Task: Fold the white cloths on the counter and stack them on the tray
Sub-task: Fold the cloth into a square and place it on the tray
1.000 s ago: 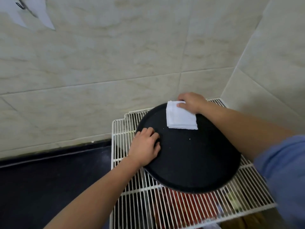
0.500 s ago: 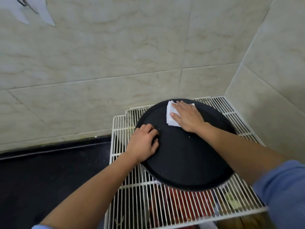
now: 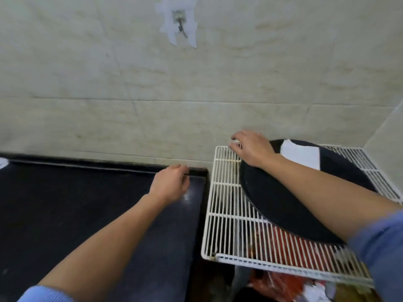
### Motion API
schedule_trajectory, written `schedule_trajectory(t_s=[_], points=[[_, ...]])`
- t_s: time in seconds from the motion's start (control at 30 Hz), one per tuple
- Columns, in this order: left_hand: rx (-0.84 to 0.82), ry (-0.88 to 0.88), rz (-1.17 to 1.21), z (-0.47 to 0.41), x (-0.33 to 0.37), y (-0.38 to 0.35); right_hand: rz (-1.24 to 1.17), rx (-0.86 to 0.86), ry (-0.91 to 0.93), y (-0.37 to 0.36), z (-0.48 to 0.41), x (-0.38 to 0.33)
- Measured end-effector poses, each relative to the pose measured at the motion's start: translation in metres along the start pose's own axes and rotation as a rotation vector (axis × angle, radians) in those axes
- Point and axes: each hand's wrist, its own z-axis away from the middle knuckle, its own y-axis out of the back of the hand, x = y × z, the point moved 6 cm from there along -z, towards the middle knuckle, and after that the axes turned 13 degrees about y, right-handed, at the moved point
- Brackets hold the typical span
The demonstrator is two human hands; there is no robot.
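Note:
A folded white cloth (image 3: 302, 154) lies on the far part of the round black tray (image 3: 283, 203), which rests on a white wire rack (image 3: 224, 225). My right hand (image 3: 250, 149) hovers over the rack's far left corner, left of the cloth, fingers loosely bent and holding nothing. My left hand (image 3: 171, 184) is over the dark counter (image 3: 65, 214) near its back right corner, fingers loosely curled, nothing in it. A sliver of white at the far left edge of the counter may be another cloth (image 3: 2, 162).
Tiled walls (image 3: 196, 94) stand close behind and to the right. A hook (image 3: 181, 27) with tape hangs on the wall above. Red and orange packaging (image 3: 279, 280) shows under the rack. A gap separates counter and rack.
The view has swung left. My right hand has left the cloth and moved left to the rack's corner. My left hand has come off the tray onto the counter side.

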Motion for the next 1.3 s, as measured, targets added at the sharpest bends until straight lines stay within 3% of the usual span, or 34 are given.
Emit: schedule_trajectory(t_s=[0.33,0.63,0.93,1.3], points=[[-0.010,0.382,-0.173,0.147,-0.277,0.081,-0.149,-0.057,0.335,-0.068,-0.094,-0.311],[-0.024,0.572,-0.236,0.264,-0.475,0.143,-0.231,-0.148,0.530,-0.131,-0.145,-0.550],[-0.003,0.745,-0.210,0.311,-0.603,0.167,-0.240,-0.234,0.693,-0.187,-0.210,-0.704],[-0.058,0.866,-0.210,0.272,-0.789,0.181,-0.309,-0.355,0.729,-0.292,-0.342,-0.826]])
